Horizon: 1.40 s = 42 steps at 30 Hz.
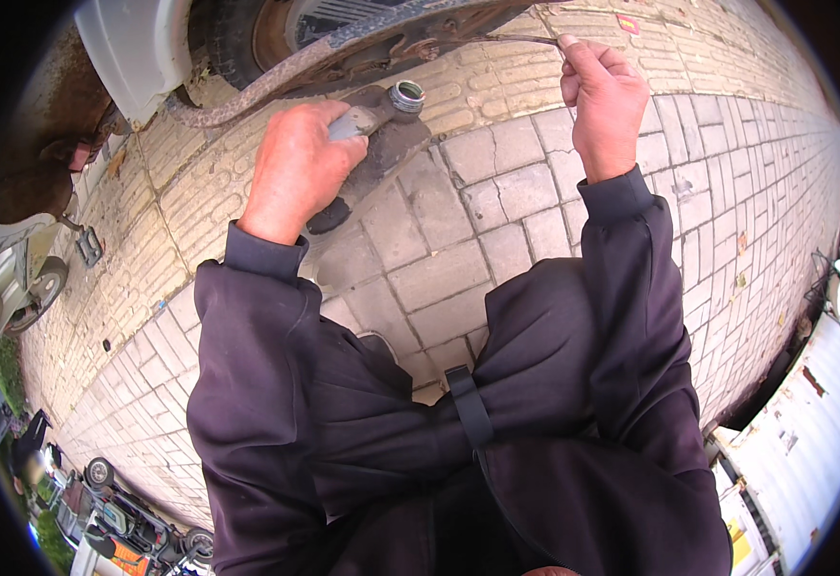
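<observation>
My left hand point(297, 158) is closed around the grey handle point(353, 123) of what looks like a dirty dark jug point(381, 163). Its open threaded neck point(407, 97) points up, just beyond my fingers. Much of the jug is hidden by the hand. Farther right, my right hand point(607, 91) pinches the end of a thin dark rod or wire point(520, 38) between thumb and fingers. That strand runs left to the underside of a rusty curved metal bar point(285, 77) on a vehicle, where its far end is lost.
A vehicle wheel point(237, 43) and a pale body panel point(137, 58) stand at the far left. A pedal point(89, 247) sticks out below rusty parts. Several parked vehicles point(127, 518) show at lower left. White metal sheeting point(804, 432) borders the brick paving point(439, 278) at right.
</observation>
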{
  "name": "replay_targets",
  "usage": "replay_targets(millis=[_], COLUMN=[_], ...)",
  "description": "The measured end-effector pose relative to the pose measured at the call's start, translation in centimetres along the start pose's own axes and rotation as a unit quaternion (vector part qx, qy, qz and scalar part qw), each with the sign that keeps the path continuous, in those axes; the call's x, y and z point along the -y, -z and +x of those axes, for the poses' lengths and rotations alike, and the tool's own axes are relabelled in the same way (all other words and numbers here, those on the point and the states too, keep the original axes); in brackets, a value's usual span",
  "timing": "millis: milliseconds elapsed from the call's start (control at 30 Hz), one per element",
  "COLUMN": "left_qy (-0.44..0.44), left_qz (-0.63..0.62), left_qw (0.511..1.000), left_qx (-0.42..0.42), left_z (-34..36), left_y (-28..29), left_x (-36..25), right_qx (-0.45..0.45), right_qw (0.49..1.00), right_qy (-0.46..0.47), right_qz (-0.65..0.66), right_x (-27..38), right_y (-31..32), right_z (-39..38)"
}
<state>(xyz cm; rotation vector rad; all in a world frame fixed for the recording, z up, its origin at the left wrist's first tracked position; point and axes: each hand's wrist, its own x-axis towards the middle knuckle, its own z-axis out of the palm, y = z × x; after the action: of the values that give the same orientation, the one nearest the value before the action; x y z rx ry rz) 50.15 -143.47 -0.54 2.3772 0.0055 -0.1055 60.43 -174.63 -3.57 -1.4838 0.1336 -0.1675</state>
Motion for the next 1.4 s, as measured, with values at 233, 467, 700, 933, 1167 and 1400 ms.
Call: replay_targets(millis=[233,467,700,933,1167,1400], left_qy=[0.012,0.011,0.009,0.011,0.002,0.001], left_qz=[-0.008,-0.005,-0.006,0.001,0.005,-0.002], left_qw=[1.0,1.0,1.0,1.0,1.0,1.0], left_qx=[-0.004,-0.005,-0.004,-0.002,-0.012,-0.016], left_z=[-0.2,-0.3,-0.3,-0.3,-0.3,-0.3], left_y=[0.0,0.1,0.2,0.2,0.1,0.2], left_x=[0.0,0.0,0.1,0.3,0.4,0.5], right_qx=[0.015,0.022,0.033,0.041,0.04,0.041], right_qw=[1.0,0.998,0.993,0.989,0.984,0.984], right_qy=[0.021,0.054,0.078,0.081,0.101,0.104], right_qz=[-0.002,-0.031,-0.077,-0.12,-0.141,-0.138], right_x=[1.1,2.0,2.3,2.6,3.3,3.2], right_y=[-0.4,-1.3,-1.9,-1.9,-2.3,-2.2], right_z=[-0.7,-1.6,-2.2,-2.4,-3.0,-2.8])
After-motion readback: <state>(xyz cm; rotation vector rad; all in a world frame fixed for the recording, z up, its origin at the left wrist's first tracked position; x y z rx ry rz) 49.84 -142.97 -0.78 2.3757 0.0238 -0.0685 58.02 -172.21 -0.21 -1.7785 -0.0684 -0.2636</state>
